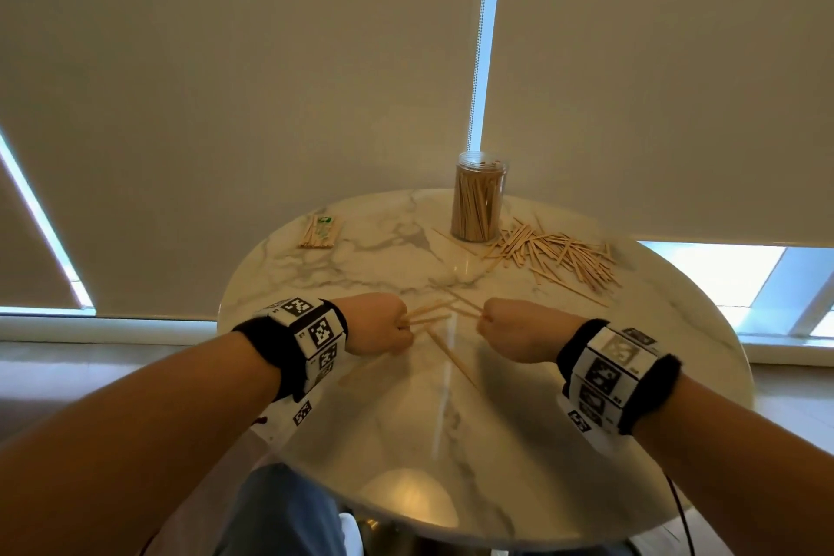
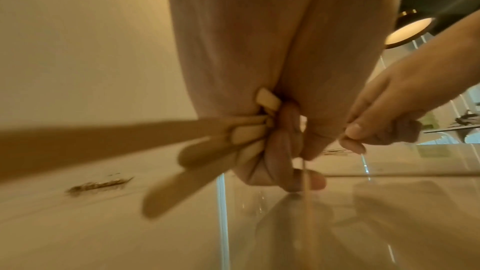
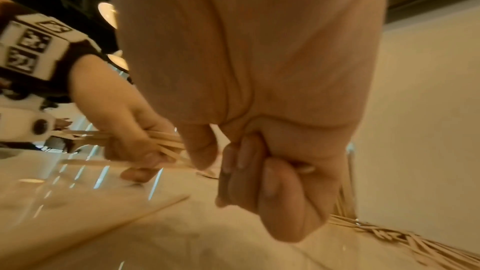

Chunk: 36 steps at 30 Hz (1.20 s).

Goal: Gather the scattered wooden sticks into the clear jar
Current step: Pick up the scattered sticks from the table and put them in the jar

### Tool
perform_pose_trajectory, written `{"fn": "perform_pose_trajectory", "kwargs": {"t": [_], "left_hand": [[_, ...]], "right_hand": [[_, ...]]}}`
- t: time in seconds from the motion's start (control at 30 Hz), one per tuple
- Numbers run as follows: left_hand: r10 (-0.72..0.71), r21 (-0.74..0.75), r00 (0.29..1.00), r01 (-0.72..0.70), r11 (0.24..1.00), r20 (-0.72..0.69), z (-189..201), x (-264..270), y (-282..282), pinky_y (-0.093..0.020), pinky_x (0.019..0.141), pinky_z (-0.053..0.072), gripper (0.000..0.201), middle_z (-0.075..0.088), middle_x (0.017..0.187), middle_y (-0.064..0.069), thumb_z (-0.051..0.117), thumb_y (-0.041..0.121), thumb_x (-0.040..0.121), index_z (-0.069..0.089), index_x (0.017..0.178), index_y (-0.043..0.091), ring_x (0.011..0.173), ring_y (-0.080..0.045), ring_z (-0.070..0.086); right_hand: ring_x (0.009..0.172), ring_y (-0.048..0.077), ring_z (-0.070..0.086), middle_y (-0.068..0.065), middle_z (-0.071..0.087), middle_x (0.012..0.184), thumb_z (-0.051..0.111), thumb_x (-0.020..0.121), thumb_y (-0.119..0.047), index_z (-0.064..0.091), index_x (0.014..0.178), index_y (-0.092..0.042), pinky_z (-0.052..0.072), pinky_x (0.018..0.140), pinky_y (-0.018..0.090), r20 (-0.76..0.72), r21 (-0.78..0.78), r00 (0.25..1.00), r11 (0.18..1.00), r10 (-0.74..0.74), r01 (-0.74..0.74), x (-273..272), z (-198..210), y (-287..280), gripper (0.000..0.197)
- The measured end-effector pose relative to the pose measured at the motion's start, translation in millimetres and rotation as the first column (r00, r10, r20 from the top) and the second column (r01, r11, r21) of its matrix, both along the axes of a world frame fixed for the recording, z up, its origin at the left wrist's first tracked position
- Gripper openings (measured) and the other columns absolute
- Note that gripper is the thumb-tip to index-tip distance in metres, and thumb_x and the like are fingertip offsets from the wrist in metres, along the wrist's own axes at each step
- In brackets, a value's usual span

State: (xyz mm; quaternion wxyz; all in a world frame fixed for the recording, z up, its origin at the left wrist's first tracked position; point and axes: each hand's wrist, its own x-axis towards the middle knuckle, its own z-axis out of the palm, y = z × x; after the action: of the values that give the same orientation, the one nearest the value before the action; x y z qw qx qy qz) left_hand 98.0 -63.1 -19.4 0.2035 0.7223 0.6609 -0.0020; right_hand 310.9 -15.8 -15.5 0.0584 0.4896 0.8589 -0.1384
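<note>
The clear jar point(image 1: 478, 203) stands at the table's far side, packed with upright wooden sticks. To its right lies a heap of scattered sticks point(image 1: 559, 260). Near the table's middle, my left hand point(image 1: 397, 327) grips a bundle of several sticks point(image 2: 228, 140), which fan out of the fist on both sides. My right hand point(image 1: 489, 318) faces it a short way to the right, fingers curled point(image 3: 272, 171), and pinches the end of a thin stick point(image 1: 467, 307). One loose stick point(image 1: 451, 357) lies flat on the table between the hands.
The round marble table point(image 1: 406, 442) has its near edge close to my body. A small bundle of sticks with a green-printed wrapper point(image 1: 320, 232) lies at the far left. Window blinds hang behind the table.
</note>
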Motion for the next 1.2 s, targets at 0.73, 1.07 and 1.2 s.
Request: {"fn": "perform_pose_trajectory", "kwargs": {"t": [0.73, 1.07, 1.2], "left_hand": [[0.216, -0.082, 0.248, -0.459, 0.885, 0.945, 5.9, 49.5, 58.9, -0.025, 0.048, 0.032, 0.068, 0.041, 0.066, 0.003, 0.055, 0.081, 0.075, 0.059, 0.101, 0.018, 0.052, -0.01, 0.034], [0.161, -0.138, -0.021, -0.635, 0.76, 0.987, 17.7, 37.6, 136.1, -0.035, 0.062, 0.048, 0.038, 0.053, 0.072, -0.002, 0.038, 0.045, 0.104, 0.055, 0.091, 0.014, 0.066, -0.017, 0.053], [-0.014, -0.208, -0.332, -0.621, 0.756, 0.943, 21.9, 23.2, 162.7, -0.03, 0.053, 0.049, 0.032, 0.036, 0.056, 0.004, 0.045, 0.043, 0.103, 0.048, 0.087, 0.015, 0.046, -0.01, 0.042]], "right_hand": [[0.056, 0.016, 0.038, 0.008, 0.047, 0.073, 0.032, 0.102, -0.021, 0.05, 0.085, -0.007, 0.035, 0.05, 0.031, -0.591, -0.245, 0.752, 0.953, -0.291, 0.176, -19.2, 39.1, 22.9, 0.028], [0.082, 0.015, 0.062, 0.0, 0.068, 0.098, 0.043, 0.101, -0.021, 0.064, 0.117, -0.019, 0.052, 0.072, 0.028, -0.46, 0.105, 0.885, 0.994, 0.07, -0.024, -51.1, 28.9, 76.6, 0.026], [0.089, 0.014, 0.067, -0.004, 0.071, 0.098, 0.052, 0.097, -0.041, 0.067, 0.114, -0.025, 0.056, 0.086, 0.04, -0.433, 0.05, 0.898, 0.997, 0.077, -0.061, -54.4, 33.4, 105.7, 0.027]]}}
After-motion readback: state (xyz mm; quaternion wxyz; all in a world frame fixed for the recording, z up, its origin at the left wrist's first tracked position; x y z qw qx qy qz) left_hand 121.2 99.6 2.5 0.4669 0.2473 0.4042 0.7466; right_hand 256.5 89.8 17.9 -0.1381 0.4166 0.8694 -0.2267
